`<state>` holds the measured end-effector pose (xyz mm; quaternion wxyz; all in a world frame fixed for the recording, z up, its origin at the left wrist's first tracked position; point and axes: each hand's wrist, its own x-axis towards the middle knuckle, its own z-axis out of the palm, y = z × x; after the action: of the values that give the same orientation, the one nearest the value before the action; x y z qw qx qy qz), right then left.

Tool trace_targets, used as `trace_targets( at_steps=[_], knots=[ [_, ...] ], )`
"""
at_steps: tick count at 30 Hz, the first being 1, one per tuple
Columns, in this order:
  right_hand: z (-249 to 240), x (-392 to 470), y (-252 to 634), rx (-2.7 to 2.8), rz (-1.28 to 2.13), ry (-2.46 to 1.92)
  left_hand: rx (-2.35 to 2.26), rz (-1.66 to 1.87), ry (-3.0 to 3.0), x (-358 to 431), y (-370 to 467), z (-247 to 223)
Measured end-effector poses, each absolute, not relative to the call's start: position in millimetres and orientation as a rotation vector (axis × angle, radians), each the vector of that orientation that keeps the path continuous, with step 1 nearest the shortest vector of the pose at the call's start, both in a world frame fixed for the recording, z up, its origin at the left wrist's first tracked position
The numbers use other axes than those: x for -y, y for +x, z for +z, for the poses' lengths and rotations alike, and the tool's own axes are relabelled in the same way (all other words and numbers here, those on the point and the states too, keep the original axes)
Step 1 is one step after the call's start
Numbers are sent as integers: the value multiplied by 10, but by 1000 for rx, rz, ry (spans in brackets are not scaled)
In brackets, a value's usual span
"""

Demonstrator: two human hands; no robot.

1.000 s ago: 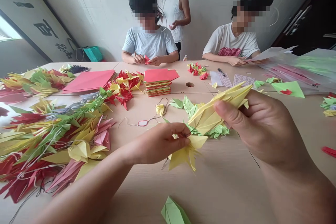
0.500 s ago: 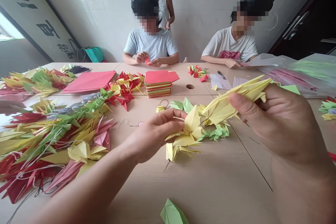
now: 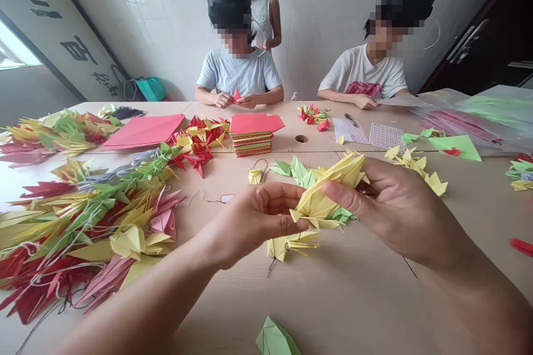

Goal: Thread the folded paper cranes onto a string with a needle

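Across the pale table (image 3: 333,299), tiled wall (image 3: 166,22) rises behind three people (image 3: 237,72).

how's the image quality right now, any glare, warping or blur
Head view: wide-angle stretch, with the forearms looming large toward the lower corners; strong daylight at the left edge, washing out the window and the table's left side; faces pixelated; right side darker, the dark door losing detail; soft shadows under the hands; the yellow folded paper fairly sharp.

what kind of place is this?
Probably a shared craft room: stacked square paper, piles of folded paper pieces threaded on string, and people seated across the table handling paper.
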<state>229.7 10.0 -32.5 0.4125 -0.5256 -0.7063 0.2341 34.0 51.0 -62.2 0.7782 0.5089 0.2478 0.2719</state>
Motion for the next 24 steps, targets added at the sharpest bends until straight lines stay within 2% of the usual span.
trace_targets(
  at_steps=[12,19,24],
  knots=[
    [-362,-92,2280,1805,691,-1277,-636,741,1230,-456,362,-574],
    [-391,-101,2259,1779,651,-1344,-615,723,1215,-453,370,-565],
    [-394,-116,2228,1773,740,-1330,-630,735,1238,-421,383,-583]
  ],
)
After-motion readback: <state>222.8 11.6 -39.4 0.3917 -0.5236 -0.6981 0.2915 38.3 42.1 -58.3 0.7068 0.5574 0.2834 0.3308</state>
